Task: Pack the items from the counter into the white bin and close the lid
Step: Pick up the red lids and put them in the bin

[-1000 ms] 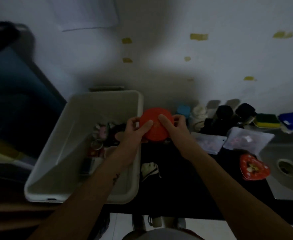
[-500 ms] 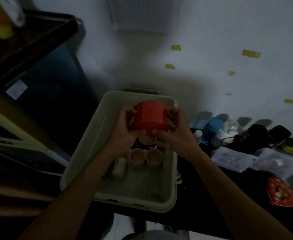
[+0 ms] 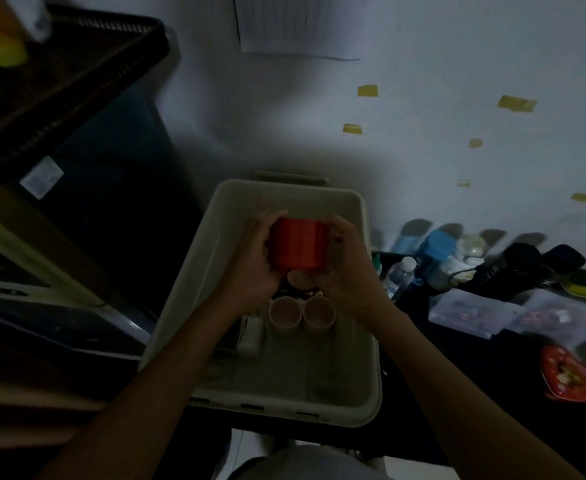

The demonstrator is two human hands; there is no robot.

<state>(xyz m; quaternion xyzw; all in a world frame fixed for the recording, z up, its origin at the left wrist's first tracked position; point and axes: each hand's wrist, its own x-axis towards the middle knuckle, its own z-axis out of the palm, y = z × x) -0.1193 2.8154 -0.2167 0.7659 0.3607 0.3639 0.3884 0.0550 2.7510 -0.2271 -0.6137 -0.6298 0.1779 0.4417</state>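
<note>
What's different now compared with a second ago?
The left hand and right hand carried the red container leftward from beside the white bin to above its inside. They grip it throughout. The cups in the bin and the bottles on the counter stayed put.

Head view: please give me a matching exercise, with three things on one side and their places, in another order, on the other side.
Things:
1. red container
2. pink cups
3. heart-shaped tin

Places:
A. lying on the black counter
B. held between the left hand and the right hand
C. standing inside the white bin

Pairs: 1-B; 2-C; 3-A
</note>
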